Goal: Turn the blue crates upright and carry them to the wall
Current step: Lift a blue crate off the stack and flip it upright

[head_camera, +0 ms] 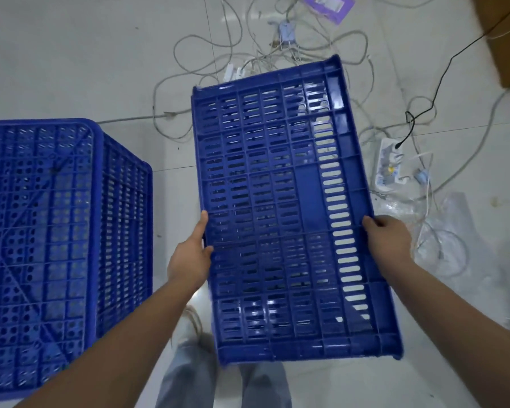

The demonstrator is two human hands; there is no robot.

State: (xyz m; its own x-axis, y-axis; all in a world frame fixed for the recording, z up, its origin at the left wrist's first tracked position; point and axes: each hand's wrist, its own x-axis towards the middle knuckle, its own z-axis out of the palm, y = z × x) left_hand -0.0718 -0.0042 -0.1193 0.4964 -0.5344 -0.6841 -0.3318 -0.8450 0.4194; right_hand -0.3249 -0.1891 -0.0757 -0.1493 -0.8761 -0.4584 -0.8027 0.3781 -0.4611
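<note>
Both hands are gripping one blue crate (280,207) off the floor: left hand (193,254) and right hand (386,237) are clasping opposite long edges, fingers wrapped out of sight. Its long axis is running away from the body. Second crate (56,231) is sitting bottom-up at left, nearer the left hand. No legible writing.
</note>
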